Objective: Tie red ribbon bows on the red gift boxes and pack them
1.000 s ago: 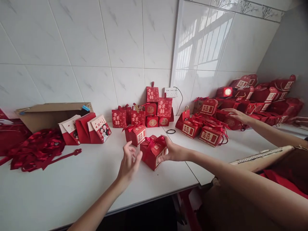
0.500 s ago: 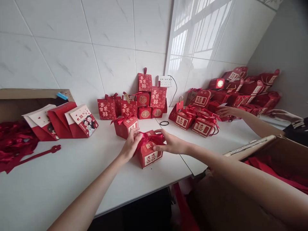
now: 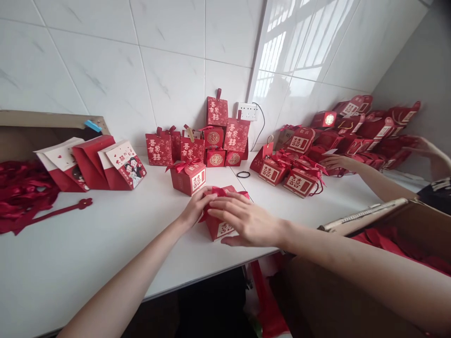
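Note:
A red gift box [image 3: 214, 229] with a white double-happiness panel stands on the white table in front of me. Its red ribbon bow [image 3: 221, 191] lies across the top, partly covered by my fingers. My left hand [image 3: 196, 206] is closed on the bow's left side, its fingertips partly hidden. Fingers stretched out, my right hand [image 3: 248, 220] reaches across the box's top and front, its thumb low near the front face. Whether these fingers touch the ribbon, I cannot tell. Just behind stands another bow-tied gift box [image 3: 189, 180].
Several red boxes [image 3: 216, 136] are stacked by the wall, and more [image 3: 299, 180] stand to the right. Another person's hand [image 3: 340, 162] reaches among them. Card bags [image 3: 123, 164] and a ribbon pile [image 3: 28, 192] lie left. A cardboard carton [image 3: 366, 213] is at right; a black band [image 3: 243, 174] lies behind.
My right hand has swung from the bow's right side to the left and over the box's front, its fingers straightening. My left hand stays at the bow. The view has shifted slightly.

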{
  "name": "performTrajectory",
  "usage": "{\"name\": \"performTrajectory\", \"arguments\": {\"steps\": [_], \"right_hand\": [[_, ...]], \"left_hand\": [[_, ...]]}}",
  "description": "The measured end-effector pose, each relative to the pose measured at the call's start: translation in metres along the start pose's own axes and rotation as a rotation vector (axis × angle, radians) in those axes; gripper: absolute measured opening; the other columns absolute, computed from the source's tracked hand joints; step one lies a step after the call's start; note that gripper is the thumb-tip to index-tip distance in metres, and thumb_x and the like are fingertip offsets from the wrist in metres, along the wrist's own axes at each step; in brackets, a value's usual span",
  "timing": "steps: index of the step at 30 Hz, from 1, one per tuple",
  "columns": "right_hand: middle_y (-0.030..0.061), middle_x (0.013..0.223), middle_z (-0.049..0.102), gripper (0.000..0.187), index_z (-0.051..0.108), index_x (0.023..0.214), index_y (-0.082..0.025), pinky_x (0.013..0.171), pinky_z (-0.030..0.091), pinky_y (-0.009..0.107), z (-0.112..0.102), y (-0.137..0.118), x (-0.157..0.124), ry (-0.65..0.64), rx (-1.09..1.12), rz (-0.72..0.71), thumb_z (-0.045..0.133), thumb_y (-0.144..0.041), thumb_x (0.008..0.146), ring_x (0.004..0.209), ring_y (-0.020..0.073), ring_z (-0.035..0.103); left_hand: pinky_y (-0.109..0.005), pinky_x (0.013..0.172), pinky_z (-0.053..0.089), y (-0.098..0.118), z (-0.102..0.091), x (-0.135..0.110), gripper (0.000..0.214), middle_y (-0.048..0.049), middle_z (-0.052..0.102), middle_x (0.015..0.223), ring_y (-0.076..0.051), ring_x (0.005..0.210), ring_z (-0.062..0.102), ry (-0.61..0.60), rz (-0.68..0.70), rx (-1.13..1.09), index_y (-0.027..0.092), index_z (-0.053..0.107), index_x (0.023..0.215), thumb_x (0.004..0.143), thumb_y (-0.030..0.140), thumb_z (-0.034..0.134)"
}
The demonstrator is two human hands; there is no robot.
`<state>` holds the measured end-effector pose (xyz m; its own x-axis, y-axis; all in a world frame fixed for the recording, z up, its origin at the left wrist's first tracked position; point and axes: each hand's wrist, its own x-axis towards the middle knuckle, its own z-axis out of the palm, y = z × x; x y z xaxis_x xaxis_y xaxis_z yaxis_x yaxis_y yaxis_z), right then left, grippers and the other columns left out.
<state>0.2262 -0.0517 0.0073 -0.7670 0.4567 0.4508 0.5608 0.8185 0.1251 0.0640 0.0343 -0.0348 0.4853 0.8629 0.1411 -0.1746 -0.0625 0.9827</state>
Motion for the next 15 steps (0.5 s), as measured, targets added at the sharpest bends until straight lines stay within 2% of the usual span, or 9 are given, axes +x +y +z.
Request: {"name": "performTrajectory", "arguments": {"steps": [4, 8, 12, 13, 15], "right_hand": [[0.0185, 0.111, 0.057, 0.043, 0.044, 0.124, -0.004, 0.091, 0.042, 0.043, 0.0094, -0.0071, 0.0013, 0.002, -0.035, 0.022, 0.050, -0.023, 0.086, 0.106, 0.0257, 0.050], [0.0144, 0.103, 0.060, 0.027, 0.055, 0.109, -0.008, 0.085, 0.046, 0.034, 0.0084, -0.0045, 0.0017, 0.032, -0.015, -0.006, 0.048, -0.021, 0.088, 0.095, 0.0211, 0.054], [0.0158, 0.102, 0.058, 0.037, 0.053, 0.114, -0.006, 0.081, 0.047, 0.038, 0.0077, -0.0067, 0.0032, 0.039, -0.047, 0.066, 0.054, -0.028, 0.085, 0.091, 0.0230, 0.052], [0.0153, 0.099, 0.057, 0.035, 0.055, 0.111, -0.007, 0.079, 0.047, 0.039, 0.0082, -0.0082, 0.0038, 0.036, -0.054, 0.085, 0.056, -0.029, 0.083, 0.089, 0.0234, 0.052], [0.0123, 0.091, 0.057, 0.019, 0.062, 0.092, -0.012, 0.075, 0.046, 0.038, 0.0091, -0.0120, 0.0048, 0.029, -0.036, 0.104, 0.056, -0.027, 0.083, 0.082, 0.0217, 0.051]], "left_hand": [[-0.030, 0.080, 0.044, -0.0024, -0.0023, -0.0012, 0.027, -0.0034, 0.065, 0.091, -0.019, 0.088, 0.059, -0.107, -0.003, 0.064, 0.017, 0.058, 0.092, 0.072, 0.035, 0.059], [-0.032, 0.084, 0.043, -0.0054, -0.0040, 0.0007, 0.031, -0.0045, 0.064, 0.094, -0.020, 0.092, 0.058, -0.123, 0.016, 0.096, 0.017, 0.058, 0.096, 0.073, 0.037, 0.060], [-0.032, 0.085, 0.043, -0.0035, -0.0009, -0.0001, 0.035, -0.0054, 0.064, 0.099, -0.022, 0.096, 0.058, -0.156, 0.013, 0.137, 0.017, 0.058, 0.101, 0.074, 0.040, 0.059], [-0.032, 0.085, 0.043, -0.0024, 0.0004, -0.0007, 0.035, -0.0059, 0.064, 0.101, -0.022, 0.097, 0.057, -0.168, 0.013, 0.148, 0.017, 0.058, 0.101, 0.074, 0.040, 0.058], [-0.032, 0.086, 0.043, -0.0007, 0.0025, -0.0015, 0.035, -0.0062, 0.064, 0.103, -0.023, 0.098, 0.057, -0.171, 0.024, 0.175, 0.017, 0.059, 0.100, 0.075, 0.041, 0.056]]}}
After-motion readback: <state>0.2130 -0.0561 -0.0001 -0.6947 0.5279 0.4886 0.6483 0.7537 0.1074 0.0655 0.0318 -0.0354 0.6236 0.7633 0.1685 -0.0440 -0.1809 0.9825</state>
